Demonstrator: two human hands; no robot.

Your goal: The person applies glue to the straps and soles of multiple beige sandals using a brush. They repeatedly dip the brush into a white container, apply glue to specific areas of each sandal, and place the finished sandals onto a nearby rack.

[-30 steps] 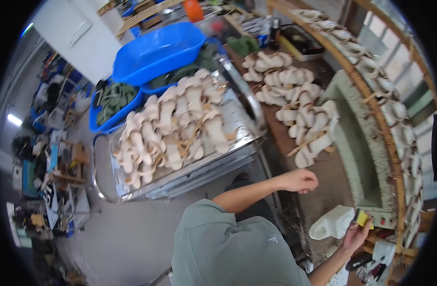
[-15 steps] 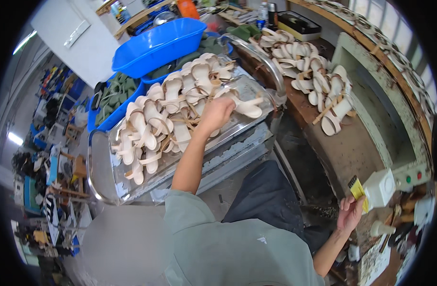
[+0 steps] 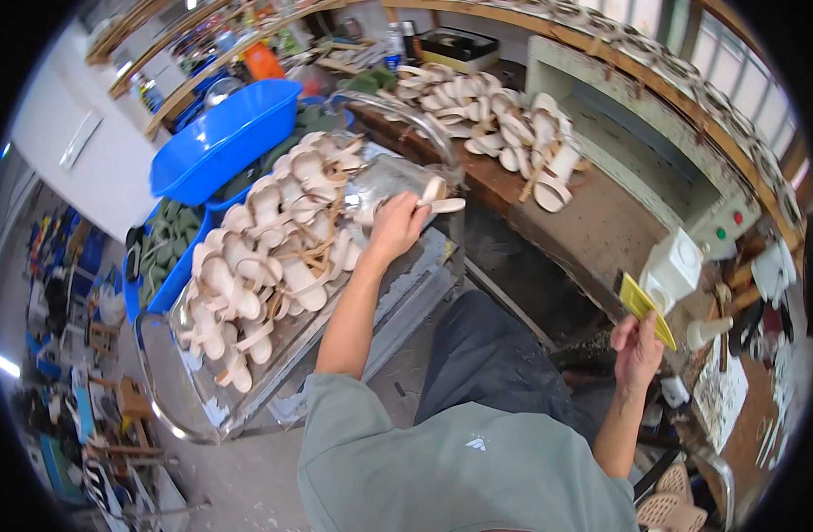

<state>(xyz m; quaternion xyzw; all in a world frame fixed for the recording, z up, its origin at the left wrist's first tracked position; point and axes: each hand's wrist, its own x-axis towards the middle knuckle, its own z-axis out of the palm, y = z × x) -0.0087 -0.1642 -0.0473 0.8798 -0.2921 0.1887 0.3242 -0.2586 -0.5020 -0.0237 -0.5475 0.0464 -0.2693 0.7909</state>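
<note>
One pale sandal [image 3: 435,200] is gripped in the left hand [image 3: 396,228], lifted just above the near right end of the metal tray [image 3: 203,410].

Fingers of that hand close around the sandal's heel end, its sole pointing right toward the dark wooden bench [image 3: 593,232]. Beside it, the tray carries a heap of matching pale sandals [image 3: 273,253], straps tangled, spreading away to the left. The right hand [image 3: 639,348] is raised near the bench's front edge, pinching a yellow sponge-like pad [image 3: 644,306] between thumb and fingers, just below a white box [image 3: 674,266]. Beyond the tray sits a blue plastic tub [image 3: 220,137]; on the bench lies a second pile of sandals [image 3: 504,129].
</note>
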